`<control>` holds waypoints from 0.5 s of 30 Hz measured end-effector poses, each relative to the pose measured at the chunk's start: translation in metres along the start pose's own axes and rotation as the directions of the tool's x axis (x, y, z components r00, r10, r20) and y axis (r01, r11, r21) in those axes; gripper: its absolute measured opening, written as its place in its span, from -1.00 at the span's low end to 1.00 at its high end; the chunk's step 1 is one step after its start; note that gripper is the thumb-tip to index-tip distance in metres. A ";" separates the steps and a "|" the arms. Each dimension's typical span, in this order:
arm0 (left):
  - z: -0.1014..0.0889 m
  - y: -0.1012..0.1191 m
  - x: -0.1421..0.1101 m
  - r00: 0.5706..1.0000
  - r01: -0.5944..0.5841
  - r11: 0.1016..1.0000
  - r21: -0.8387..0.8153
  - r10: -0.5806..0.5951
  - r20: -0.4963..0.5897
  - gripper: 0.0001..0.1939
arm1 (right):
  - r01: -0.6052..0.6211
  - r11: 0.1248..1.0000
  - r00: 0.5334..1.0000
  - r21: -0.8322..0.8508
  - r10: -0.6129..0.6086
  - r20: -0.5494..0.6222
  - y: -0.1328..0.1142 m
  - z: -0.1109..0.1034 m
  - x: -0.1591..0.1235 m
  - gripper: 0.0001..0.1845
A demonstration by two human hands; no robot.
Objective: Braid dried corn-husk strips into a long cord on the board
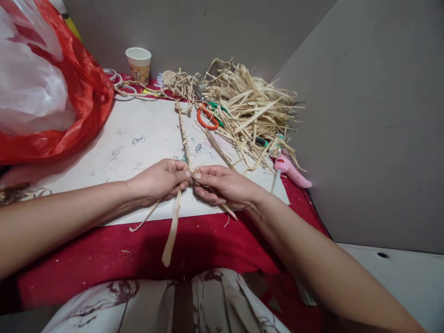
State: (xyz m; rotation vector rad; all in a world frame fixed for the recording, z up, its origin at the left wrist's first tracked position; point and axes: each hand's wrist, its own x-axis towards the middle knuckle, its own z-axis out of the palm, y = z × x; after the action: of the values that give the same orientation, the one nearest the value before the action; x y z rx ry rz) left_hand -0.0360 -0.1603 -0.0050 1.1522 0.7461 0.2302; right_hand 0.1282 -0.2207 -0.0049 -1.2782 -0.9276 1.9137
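Note:
A narrow straw braid (pixel 184 136) runs down the white sheet toward me, its near end pinched between my two hands. My left hand (pixel 163 179) has thumb and fingers closed on the braid's end. Touching it at the thumb tips, my right hand (pixel 222 182) pinches the strands there from the other side. Loose straw strips hang below: a wide one (pixel 171 236) reaches over the red cloth, a thin one (pixel 147 215) curls left, and another (pixel 229 211) pokes out under my right hand. The exact crossing of strands is hidden by my fingers.
A heap of dry straw strips (pixel 256 101) lies at back right, with orange-handled scissors (pixel 208 118) at its edge. A pink glue gun (pixel 291 170) is right of it. A paper cup (pixel 138 64) stands behind; a red plastic bag (pixel 93 101) bulges at left. Grey panels (pixel 374 115) close the back and right.

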 end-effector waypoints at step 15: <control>-0.006 0.002 -0.001 0.998 -0.057 0.996 0.066 0.056 0.011 -0.75 | 0.023 0.992 0.995 -0.124 -0.010 0.104 -0.014 -0.007 0.005 -0.76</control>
State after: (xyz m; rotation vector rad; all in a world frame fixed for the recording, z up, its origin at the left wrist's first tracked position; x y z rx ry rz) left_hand -0.0398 -0.1558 -0.0039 1.2374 0.7180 0.2492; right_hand 0.1353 -0.2080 0.0021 -1.2478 -1.1229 1.9500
